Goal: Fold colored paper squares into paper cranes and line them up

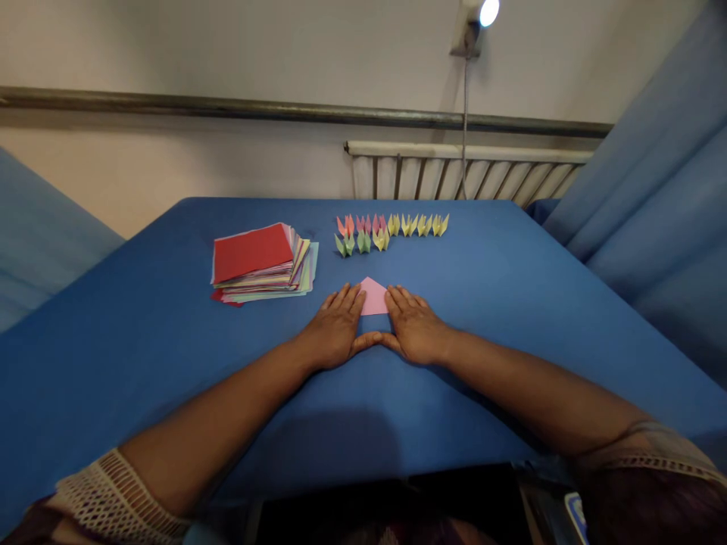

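Observation:
A pink sheet of folding paper [373, 297] lies flat on the blue table, its top edge coming to a point. My left hand [339, 324] rests on its left side with the fingers stretched out flat. On its right side my right hand [413, 322] lies the same way, fingers extended. Both thumbs reach inward below the paper, their tips meeting or nearly so. The fingers cover the paper's left and right corners. Neither hand grasps anything.
A thick stack of coloured paper [253, 253], red on top, sits to the left. Beyond the hands stand two rows of folded paper cranes [364, 241] in red, pink, yellow and green. Blue curtains [664, 166] hang at both sides, and a radiator [443, 168] is behind the table [482, 288].

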{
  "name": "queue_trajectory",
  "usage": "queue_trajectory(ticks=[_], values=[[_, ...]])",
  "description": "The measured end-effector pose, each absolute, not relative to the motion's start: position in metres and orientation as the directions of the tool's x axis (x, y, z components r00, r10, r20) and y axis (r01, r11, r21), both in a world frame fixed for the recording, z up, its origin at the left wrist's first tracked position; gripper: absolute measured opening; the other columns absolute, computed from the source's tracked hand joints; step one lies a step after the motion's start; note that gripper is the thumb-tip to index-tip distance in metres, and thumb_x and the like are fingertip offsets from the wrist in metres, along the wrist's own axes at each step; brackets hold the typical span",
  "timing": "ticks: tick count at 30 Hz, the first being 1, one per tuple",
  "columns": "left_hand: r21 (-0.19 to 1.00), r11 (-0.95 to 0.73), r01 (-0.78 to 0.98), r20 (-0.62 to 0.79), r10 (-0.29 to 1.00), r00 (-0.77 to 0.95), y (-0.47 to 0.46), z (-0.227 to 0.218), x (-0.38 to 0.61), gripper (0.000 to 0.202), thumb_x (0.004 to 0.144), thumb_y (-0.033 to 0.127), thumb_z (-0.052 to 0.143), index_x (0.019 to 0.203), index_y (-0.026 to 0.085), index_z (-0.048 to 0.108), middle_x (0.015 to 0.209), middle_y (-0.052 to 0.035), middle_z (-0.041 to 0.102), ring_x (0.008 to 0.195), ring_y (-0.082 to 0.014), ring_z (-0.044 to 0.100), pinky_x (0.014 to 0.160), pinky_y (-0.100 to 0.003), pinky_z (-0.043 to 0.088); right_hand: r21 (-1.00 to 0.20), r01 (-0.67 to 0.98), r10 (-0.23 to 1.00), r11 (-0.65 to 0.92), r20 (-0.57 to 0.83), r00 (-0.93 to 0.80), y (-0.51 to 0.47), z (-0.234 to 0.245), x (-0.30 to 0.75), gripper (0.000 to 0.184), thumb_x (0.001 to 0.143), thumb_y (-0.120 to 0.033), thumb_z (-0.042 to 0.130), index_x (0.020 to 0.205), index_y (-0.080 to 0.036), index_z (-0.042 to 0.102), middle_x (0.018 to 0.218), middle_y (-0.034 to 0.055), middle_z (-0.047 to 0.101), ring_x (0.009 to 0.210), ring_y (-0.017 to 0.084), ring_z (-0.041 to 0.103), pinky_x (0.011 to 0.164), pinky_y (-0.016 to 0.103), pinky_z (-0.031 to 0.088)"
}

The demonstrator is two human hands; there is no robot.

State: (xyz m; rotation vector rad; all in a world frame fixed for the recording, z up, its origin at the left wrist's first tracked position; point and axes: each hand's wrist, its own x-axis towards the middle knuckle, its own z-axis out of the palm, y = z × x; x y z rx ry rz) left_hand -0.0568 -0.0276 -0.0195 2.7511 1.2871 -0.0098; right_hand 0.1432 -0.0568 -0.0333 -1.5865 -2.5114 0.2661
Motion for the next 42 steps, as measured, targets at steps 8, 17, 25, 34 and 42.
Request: queue_trajectory(ticks=[8,17,25,34,42], values=[[0.152,-0.563,0.813,0.024,0.824,0.566,-0.021,-0.022,-0.064,0.079,0.089,0.064,0.032,0.145,0.008,0.027,0.152,-0.0205,0.03,0.141,-0.0339,0.024,0.112,-0.049,0.023,-0.234,0.937,0.966,0.257,0.058,-0.251,-0.039,-0.036,0.158,0.071,0.093,-0.055,0.031,0.142,-0.004,0.033,0.15,0.0238,0.031,0.14,0.037,0.024,0.109,0.053,0.025],[0.335,-0.487,0.806,0.158,0.873,0.462,-0.012,-0.015,-0.064,0.071,0.081,0.052,0.056,0.139,0.015,0.037,0.13,-0.0134,0.055,0.119,-0.0306,0.051,0.1,-0.045,0.041,-0.39,0.879,0.961,0.275,0.105,-0.254,-0.029,-0.036,0.163,0.059,0.087,-0.051,0.051,0.131,-0.012,0.048,0.144,0.0182,0.04,0.135,0.03,0.034,0.109,0.049,0.027],[0.473,-0.495,0.729,0.241,0.868,0.434,-0.014,-0.013,-0.064,0.074,0.079,0.043,0.061,0.142,0.016,0.032,0.125,-0.0105,0.06,0.118,-0.0282,0.053,0.1,-0.045,0.042,-0.523,0.781,0.94,0.34,0.178,-0.29,-0.023,-0.044,0.166,0.049,0.077,-0.038,0.067,0.119,-0.017,0.053,0.14,0.0145,0.044,0.131,0.027,0.039,0.107,0.047,0.03],[0.527,-0.497,0.689,0.247,0.865,0.436,-0.019,-0.007,-0.063,0.063,0.078,0.039,0.062,0.134,0.017,0.045,0.117,-0.0092,0.064,0.107,-0.027,0.059,0.094,-0.042,0.045,-0.552,0.731,0.916,0.401,0.229,-0.33,-0.023,-0.047,0.168,0.058,0.079,-0.035,0.066,0.13,-0.018,0.045,0.139,0.0151,0.045,0.132,0.028,0.039,0.107,0.05,0.031],[0.946,-0.138,0.294,0.069,0.97,0.233,-0.015,-0.006,-0.06,0.027,0.073,0.041,0.067,0.081,0.016,0.059,0.076,-0.0005,0.065,0.071,-0.0165,0.061,0.069,-0.029,0.048,-0.885,0.26,0.92,0.387,0.349,-0.181,-0.012,-0.044,0.171,0.059,0.074,-0.038,0.071,0.125,-0.02,0.049,0.129,0.0123,0.055,0.121,0.023,0.052,0.105,0.044,0.039]])
